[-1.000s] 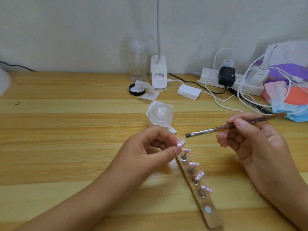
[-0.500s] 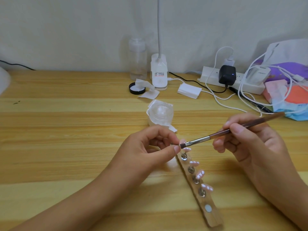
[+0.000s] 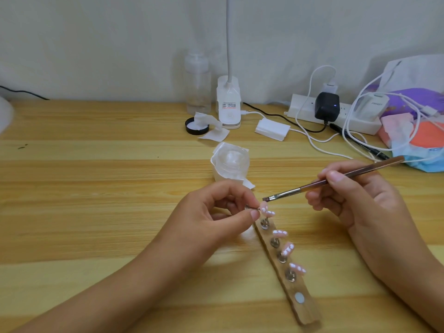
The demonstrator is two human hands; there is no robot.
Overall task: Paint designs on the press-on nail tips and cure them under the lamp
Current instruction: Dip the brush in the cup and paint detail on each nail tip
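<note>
Since the half-second before, the nail brush [image 3: 336, 179] had come up off the held nail tip [image 3: 263, 207] — its flat bristles, which had been pressed on the tip, now hung just above it, a sliver apart. Neither hand had otherwise shifted much.

The left hand [image 3: 216, 212] sat just left of the far end of the wooden strip [image 3: 306, 311]. Its thumb and forefinger pinched the pink, white-dotted tip by its little metal stand, and the other fingers curled loosely behind. The right hand [image 3: 355, 195], off to the right of the strip's far end, gripped the brush like a pen. Thumb and fingers were closed round the brown handle, whose end slanted up and away to the right.

The strip itself lay on the wooden table [image 3: 96, 188], running from near the person away toward the left hand. Four more nail tips [image 3: 280, 233] stood on metal pegs along it, all pink with white dots, and near its close end a round silver disc [image 3: 299, 298] showed.

Past the strip's far end stood a clear jar [image 3: 231, 162] wrapped in white tissue. Farther back still, against the wall, were the white gooseneck lamp [image 3: 228, 104], a clear bottle [image 3: 198, 85] just left of it, and a black lid [image 3: 191, 128] with a white wipe [image 3: 213, 133] — and, off to the right of those, a white power strip [image 3: 306, 108] with a black adapter [image 3: 326, 105] plugged in.
</note>
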